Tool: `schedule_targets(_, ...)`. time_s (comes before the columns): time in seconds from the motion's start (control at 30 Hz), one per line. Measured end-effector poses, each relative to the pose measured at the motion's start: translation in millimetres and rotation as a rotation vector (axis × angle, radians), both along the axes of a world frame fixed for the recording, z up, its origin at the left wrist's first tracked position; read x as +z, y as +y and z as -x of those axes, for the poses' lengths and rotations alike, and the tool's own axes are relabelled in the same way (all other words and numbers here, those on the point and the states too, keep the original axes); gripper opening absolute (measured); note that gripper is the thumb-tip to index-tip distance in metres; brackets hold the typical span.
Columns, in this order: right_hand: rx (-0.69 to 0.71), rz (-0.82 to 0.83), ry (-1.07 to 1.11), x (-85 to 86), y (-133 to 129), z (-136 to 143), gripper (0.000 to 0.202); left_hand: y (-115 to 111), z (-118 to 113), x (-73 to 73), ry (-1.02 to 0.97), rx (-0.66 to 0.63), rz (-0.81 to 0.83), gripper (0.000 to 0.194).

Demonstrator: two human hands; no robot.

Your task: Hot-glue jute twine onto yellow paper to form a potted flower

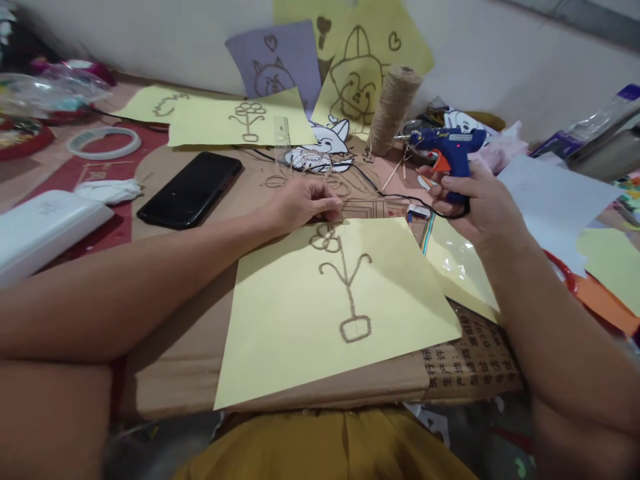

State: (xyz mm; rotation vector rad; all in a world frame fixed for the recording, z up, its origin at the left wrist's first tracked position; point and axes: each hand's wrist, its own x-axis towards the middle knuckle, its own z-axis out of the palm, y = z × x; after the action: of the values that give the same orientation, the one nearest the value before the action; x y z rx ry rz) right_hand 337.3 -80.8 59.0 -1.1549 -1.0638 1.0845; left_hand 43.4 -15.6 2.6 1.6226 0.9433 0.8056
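Observation:
A sheet of yellow paper [285,333] lies in front of me, with a potted flower outlined in brown twine [349,293] on it. At the paper's far edge, by the flower's petals, my left hand [305,203] is closed in a pinch on the twine; its fingertips partly hide the strand. My right hand [480,200] is wrapped around the handle of a blue hot glue gun [453,147], held up to the right of the paper. The gun's nozzle points left, towards a spool of twine [395,107] that leans slightly.
A black phone [193,190], a tape roll [104,142] and a white case [50,227] lie to the left. Yellow paper with a twine flower [210,127] and cut-out drawings [330,140] lie behind. A black cord [367,180] crosses the cardboard [200,327].

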Motion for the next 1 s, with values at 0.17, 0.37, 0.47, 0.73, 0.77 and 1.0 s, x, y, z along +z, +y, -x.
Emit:
schedule_targets(0.17,0.123,0.024,-0.142,8.9,-18.8,25.3,0.039,2.6,1.1,-3.5,-0.014,-0.017,-0.015,0.021)
schedule_targets(0.37,0.221,0.015,-0.340,7.5,-29.5,24.0,0.032,2.7,3.6,-9.1,0.012,0.032,-0.067,0.020)
schedule_targets(0.47,0.287,-0.026,-0.696,6.9,-32.0,19.0,0.030,0.8,4.5,-9.7,0.051,0.077,-0.130,0.020)
schedule_targets(0.73,0.324,-0.166,-1.112,8.9,-35.7,19.4,0.031,0.2,2.8,-5.7,0.109,0.072,-0.153,0.021)
schedule_targets(0.77,0.329,-0.165,-1.121,9.1,-35.5,19.0,0.031,0.0,2.7,-5.2,0.112,0.073,-0.152,0.021)
schedule_targets(1.0,0.274,-0.130,-1.158,7.1,-37.1,20.4,0.038,0.7,3.7,-7.1,0.124,0.077,-0.151,0.022)
